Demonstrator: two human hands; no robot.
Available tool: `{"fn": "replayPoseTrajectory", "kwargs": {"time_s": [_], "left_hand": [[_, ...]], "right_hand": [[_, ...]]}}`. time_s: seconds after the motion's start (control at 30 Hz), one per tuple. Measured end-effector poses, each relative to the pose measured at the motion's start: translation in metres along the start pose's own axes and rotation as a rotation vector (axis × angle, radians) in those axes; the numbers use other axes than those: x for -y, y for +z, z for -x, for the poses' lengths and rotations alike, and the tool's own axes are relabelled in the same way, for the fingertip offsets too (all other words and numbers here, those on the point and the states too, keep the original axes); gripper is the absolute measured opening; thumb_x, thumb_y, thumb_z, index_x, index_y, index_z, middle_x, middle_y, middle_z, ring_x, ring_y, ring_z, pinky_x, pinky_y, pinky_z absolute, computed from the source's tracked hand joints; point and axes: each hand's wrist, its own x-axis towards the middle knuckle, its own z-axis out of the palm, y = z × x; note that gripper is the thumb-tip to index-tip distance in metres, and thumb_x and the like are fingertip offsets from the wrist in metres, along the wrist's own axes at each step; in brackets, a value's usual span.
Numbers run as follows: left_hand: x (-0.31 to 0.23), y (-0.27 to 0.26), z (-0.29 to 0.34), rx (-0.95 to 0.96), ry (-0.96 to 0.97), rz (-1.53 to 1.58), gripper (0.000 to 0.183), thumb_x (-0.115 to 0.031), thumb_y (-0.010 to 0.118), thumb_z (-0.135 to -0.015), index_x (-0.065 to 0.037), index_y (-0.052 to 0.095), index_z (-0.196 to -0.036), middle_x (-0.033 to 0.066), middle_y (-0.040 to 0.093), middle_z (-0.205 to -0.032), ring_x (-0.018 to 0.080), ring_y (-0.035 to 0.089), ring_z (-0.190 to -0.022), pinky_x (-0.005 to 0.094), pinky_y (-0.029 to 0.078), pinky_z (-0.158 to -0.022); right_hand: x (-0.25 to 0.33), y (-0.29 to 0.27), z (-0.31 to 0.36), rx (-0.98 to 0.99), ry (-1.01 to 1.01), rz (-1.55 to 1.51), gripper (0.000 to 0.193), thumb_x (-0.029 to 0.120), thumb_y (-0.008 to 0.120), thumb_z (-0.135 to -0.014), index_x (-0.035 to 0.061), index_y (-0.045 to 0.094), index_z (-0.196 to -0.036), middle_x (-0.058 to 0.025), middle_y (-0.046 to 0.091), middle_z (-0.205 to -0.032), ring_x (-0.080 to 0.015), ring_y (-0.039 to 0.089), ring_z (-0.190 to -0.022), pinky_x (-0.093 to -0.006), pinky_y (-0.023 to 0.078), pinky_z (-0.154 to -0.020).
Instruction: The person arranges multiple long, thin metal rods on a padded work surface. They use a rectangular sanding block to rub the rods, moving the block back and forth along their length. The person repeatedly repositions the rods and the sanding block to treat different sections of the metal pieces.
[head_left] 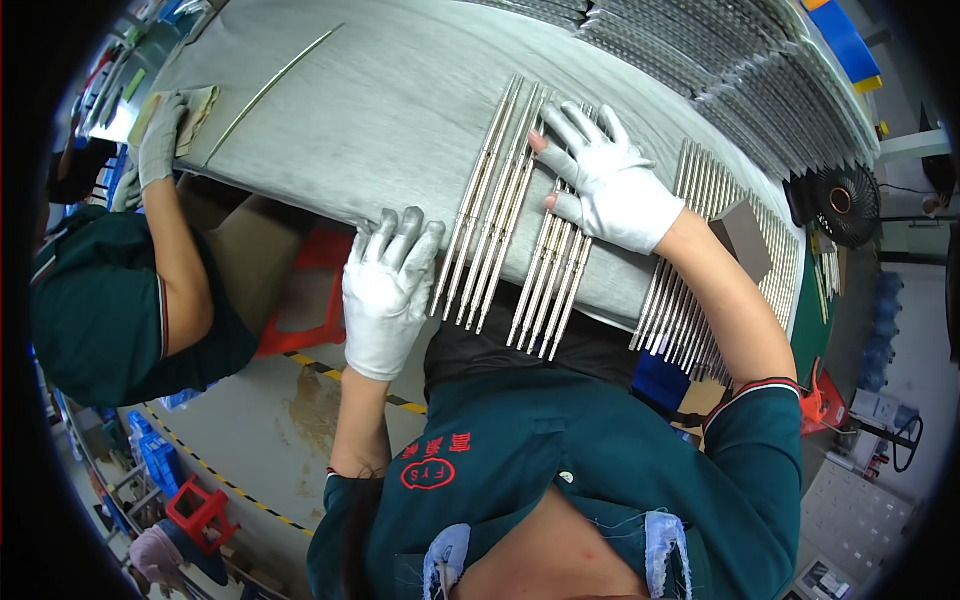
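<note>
Both my hands wear white gloves with grey fingertips. My left hand (388, 290) is at the table's near edge, fingers stretched out, beside a group of shiny metal shafts (490, 210) with stepped ends. My right hand (608, 185) lies spread over the far part of a second group of shafts (550, 280), palm down; bare skin shows at its thumb and one finger. Both groups lie side by side and overhang the near edge. Parts of the second group are hidden under my right hand.
More shafts (680, 290) lie in a row at the right, with a grey block (740, 240) on them. Stacked shafts (720, 60) stand at the back. A black fan (840, 205) is far right. At left, a co-worker's gloved hand (160, 140) touches a cloth (203, 112) near a single rod (275, 92).
</note>
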Motion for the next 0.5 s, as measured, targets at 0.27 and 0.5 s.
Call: {"fn": "replayPoseTrajectory", "kwargs": {"time_s": [0.27, 0.5], "left_hand": [[-0.002, 0.0, -0.003, -0.03, 0.013, -0.003, 0.049, -0.008, 0.064, -0.091, -0.014, 0.057, -0.139, 0.016, 0.063, -0.134, 0.0432, 0.058, -0.121, 0.0585, 0.043, -0.106], [-0.003, -0.003, -0.001, -0.018, -0.004, 0.021, 0.047, -0.004, 0.063, -0.089, -0.012, 0.061, -0.136, 0.0169, 0.062, -0.134, 0.0429, 0.057, -0.123, 0.0578, 0.041, -0.109]], "right_hand": [[0.01, 0.011, -0.029, -0.072, -0.054, -0.049, 0.069, 0.05, 0.051, -0.099, 0.0093, 0.042, -0.153, -0.0261, 0.035, -0.158, -0.044, 0.03, -0.148, -0.062, 0.019, -0.12], [-0.004, -0.006, 0.009, 0.106, 0.015, 0.025, 0.07, 0.053, 0.048, -0.1, 0.0106, 0.038, -0.155, -0.025, 0.031, -0.161, -0.0445, 0.026, -0.15, -0.0618, 0.016, -0.121]]}}
